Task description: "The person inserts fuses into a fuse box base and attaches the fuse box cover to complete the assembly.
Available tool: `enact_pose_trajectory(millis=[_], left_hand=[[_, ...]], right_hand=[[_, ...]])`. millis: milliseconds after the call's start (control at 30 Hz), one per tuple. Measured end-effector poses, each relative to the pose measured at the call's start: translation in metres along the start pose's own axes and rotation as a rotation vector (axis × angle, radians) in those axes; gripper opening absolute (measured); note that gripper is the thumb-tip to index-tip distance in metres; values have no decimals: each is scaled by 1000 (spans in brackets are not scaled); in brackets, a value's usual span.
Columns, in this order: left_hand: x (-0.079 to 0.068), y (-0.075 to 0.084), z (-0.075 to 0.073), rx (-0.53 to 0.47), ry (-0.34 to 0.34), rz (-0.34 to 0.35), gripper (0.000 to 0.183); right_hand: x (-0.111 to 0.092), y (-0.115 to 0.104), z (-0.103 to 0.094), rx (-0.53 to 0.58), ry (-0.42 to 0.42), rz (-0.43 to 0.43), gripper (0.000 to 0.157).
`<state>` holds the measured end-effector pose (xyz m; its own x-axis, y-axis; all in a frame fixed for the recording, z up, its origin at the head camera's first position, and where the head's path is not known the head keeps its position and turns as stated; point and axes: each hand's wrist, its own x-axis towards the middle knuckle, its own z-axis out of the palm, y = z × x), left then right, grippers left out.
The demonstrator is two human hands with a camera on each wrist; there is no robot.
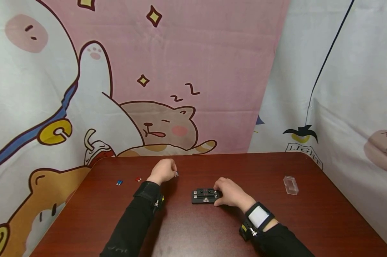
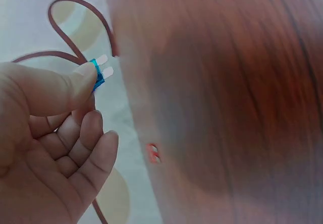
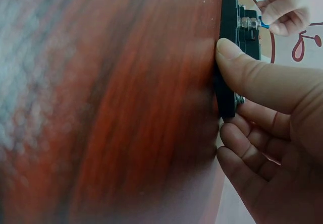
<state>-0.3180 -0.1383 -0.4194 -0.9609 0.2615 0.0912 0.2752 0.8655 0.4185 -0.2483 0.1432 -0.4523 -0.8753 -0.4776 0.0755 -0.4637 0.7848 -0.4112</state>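
Note:
My left hand (image 1: 163, 171) pinches a blue blade fuse (image 2: 98, 74) between thumb and index finger, its two metal prongs pointing away from the hand. The other fingers are loosely curled. My right hand (image 1: 231, 192) grips the right end of a black fuse block (image 1: 198, 201), with the thumb on its near side. Metal screw terminals and dark slots line the block's top. In the right wrist view the left hand (image 3: 286, 9) appears beyond the block with the blue fuse at its fingertips.
A red blade fuse (image 1: 138, 179) and another blue fuse (image 1: 119, 182) lie on the brown table (image 1: 193, 235), left of my left hand. At the right stands a small clear plastic box (image 1: 291, 185). A cartoon-printed cloth (image 1: 212, 71) hangs behind the table's far edge.

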Motion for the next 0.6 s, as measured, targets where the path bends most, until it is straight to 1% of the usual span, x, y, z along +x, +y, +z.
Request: enact_pose_trajectory(millis=[200, 333, 600], left_hand=[[-5, 18, -3, -37, 13, 49, 21], [-8, 30, -1, -53, 21, 86, 20], [-15, 56, 5, -54, 28, 190, 19]], right_hand=[[-1, 1, 0, 5, 2, -7, 42], [-1, 1, 0, 11, 3, -10, 42], [-1, 0, -1, 4, 4, -4, 42]])
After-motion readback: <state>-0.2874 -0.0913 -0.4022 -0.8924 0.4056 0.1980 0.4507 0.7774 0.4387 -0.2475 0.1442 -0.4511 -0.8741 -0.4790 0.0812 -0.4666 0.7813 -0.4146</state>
